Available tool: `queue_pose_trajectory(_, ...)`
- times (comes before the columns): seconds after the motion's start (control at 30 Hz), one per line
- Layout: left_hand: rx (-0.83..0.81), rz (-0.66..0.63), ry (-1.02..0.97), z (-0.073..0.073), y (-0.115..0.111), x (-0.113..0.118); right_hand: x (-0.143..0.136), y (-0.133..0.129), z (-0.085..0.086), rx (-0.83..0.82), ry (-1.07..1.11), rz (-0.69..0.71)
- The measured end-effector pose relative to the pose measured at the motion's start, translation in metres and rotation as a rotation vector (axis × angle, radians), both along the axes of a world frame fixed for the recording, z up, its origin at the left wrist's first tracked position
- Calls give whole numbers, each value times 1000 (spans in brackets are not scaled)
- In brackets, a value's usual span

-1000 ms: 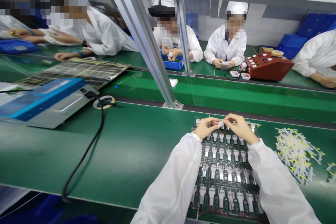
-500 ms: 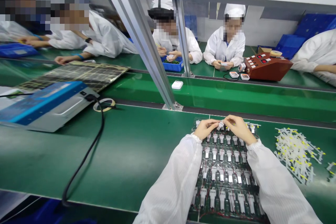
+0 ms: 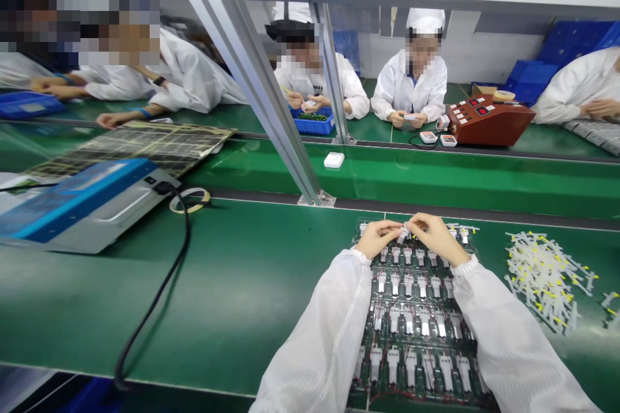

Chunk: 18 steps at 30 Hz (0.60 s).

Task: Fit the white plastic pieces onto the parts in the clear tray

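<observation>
While the green table stretches beyond both sides of the clear tray, five rows of white parts lie in that tray. Right of the tray sits a large loose pile of yellow-tipped strips, so the work looks unfinished; how many parts are done cannot be told. Over the tray's far row, the left hand and right hand pinch one small white piece between their fingertips.
</observation>
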State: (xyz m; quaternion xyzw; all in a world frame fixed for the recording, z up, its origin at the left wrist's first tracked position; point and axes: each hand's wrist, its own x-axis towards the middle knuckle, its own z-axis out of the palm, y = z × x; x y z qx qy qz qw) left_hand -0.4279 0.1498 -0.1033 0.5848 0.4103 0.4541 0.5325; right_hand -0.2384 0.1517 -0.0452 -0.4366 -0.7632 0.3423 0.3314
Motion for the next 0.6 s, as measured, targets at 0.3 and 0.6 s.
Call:
queue_pose_trajectory(0.3,98,61,84,2,-5,2,-7,-2,-6,23,2,-5)
queue_pose_trajectory(0.6,67,-89,8,4,-4,0,-5,-1,-5,122,30,14)
